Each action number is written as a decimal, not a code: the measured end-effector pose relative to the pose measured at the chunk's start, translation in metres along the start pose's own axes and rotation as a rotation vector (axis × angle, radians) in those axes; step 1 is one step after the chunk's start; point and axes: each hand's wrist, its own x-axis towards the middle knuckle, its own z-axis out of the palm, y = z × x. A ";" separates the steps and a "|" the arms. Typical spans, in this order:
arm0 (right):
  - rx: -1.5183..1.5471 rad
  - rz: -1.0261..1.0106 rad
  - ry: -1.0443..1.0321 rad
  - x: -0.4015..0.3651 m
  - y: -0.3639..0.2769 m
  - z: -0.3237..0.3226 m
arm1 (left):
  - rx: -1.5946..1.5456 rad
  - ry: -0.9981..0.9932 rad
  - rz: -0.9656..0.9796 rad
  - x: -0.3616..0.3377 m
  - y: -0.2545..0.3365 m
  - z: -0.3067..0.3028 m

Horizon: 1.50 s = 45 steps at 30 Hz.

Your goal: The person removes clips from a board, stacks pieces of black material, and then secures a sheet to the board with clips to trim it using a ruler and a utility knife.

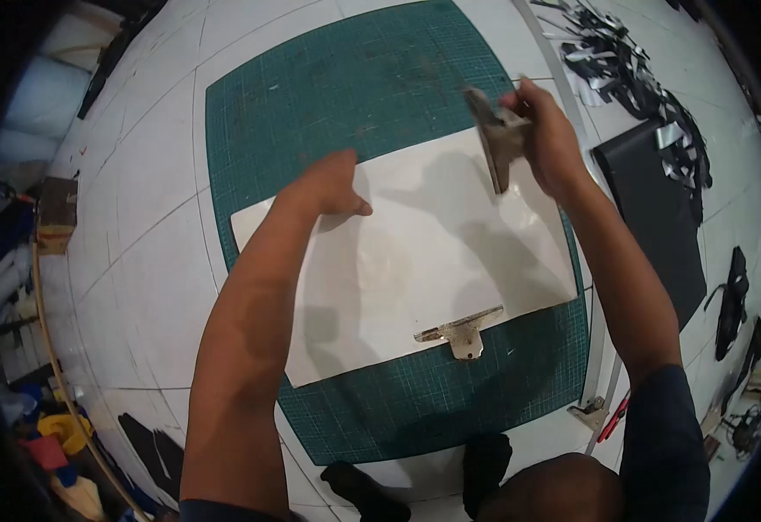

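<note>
You have a large white rectangular sheet point(433, 235) that looks like smooth paper or thin plastic, with soft glossy spots, and it lies on a dark green cutting mat point(337, 78) with a mostly matt, slightly worn surface. The wide silver metal clip at the sheet's lower edge point(465, 337) shines and has dark, rough-looking spots, while the tiled white floor point(146, 287) is smooth, and the flat black sheet at the right point(650, 209) looks matt.
</note>
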 end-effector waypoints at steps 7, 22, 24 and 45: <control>-0.357 -0.070 0.059 0.089 0.016 0.091 | 0.064 0.125 -0.112 -0.014 0.006 0.012; -1.033 -0.185 0.029 0.137 0.069 0.148 | -0.009 0.902 -0.038 -0.001 0.004 0.085; -1.244 -0.242 -0.142 0.138 0.083 0.144 | -0.037 0.921 -0.033 -0.002 0.003 0.085; -1.293 -0.524 -0.348 0.050 0.065 0.141 | -0.181 0.965 0.031 -0.002 0.003 0.082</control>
